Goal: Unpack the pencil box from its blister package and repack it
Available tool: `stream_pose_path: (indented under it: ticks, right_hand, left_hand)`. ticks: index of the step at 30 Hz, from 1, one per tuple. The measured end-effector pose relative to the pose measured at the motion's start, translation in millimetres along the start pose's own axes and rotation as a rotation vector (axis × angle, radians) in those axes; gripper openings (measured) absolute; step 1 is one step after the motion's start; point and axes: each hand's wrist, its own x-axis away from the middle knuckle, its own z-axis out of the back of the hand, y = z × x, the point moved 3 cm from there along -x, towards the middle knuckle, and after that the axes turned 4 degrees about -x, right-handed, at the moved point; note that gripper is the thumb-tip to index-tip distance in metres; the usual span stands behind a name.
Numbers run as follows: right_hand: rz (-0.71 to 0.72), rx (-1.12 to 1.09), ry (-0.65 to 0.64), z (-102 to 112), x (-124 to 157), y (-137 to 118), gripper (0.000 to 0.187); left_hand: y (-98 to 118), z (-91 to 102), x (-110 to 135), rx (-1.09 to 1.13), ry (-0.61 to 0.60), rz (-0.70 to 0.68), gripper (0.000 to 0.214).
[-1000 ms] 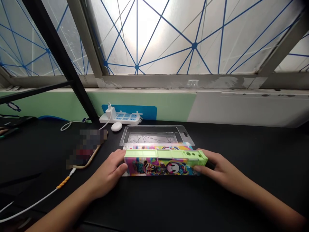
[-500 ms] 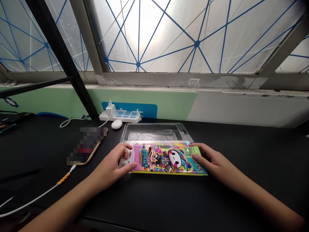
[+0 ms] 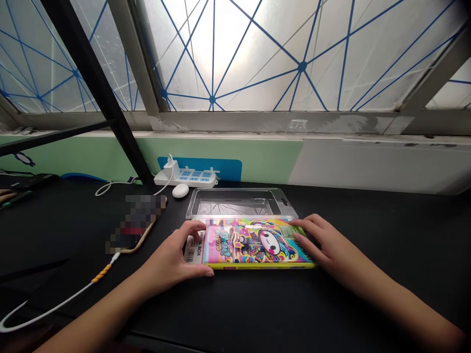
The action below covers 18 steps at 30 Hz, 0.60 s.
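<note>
A colourful pencil box (image 3: pixel 257 242) with a cartoon figure on its cover and a yellow-green side lies lengthwise in front of me. A clear plastic shell (image 3: pixel 241 194) lies opened out behind it. A white barcode card (image 3: pixel 194 250) printed with "BOX" shows at the box's left end. My left hand (image 3: pixel 174 255) grips that end, thumb along the front edge and fingers curled at the back corner. At the right end, my right hand (image 3: pixel 320 240) has its fingers and thumb on the green corner; its lower side is hidden.
To the left lies a phone (image 3: pixel 138 228), its screen blurred out, with a white charging cable (image 3: pixel 69 299). A power strip (image 3: pixel 191 177) and a white rounded case (image 3: pixel 180 190) sit by the wall. A black slanting post (image 3: pixel 99 93) rises at the left of the black desk (image 3: pixel 279 314).
My left thumb has slid from the box's top to its front edge. The box's near side shows more, and its cover looks slightly smeared by motion. The view has shifted a little.
</note>
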Motion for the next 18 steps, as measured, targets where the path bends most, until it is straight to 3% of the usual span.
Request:
stream_pose_path:
  ticks: [3, 7, 12, 18]
  right_hand:
    - [0.179, 0.171, 0.084, -1, -1, -20, 0.033]
    - [0.313, 0.185, 0.059, -15, -8, -51, 0.028]
    - [0.326, 0.193, 0.009, -40, -27, -79, 0.029]
    - [0.304, 0.254, 0.090, -58, -39, -86, 0.028]
  left_hand:
    - [-2, -1.4, 1, 0.019, 0.002, -0.005, 0.078]
    - [-4, -2.5, 1, 0.051, -0.011, -0.007, 0.085]
    - [-2, -1.2, 0, 0.065, -0.052, 0.037, 0.099]
    - [-2, -0.2, 0, 0.043, -0.075, 0.038, 0.100]
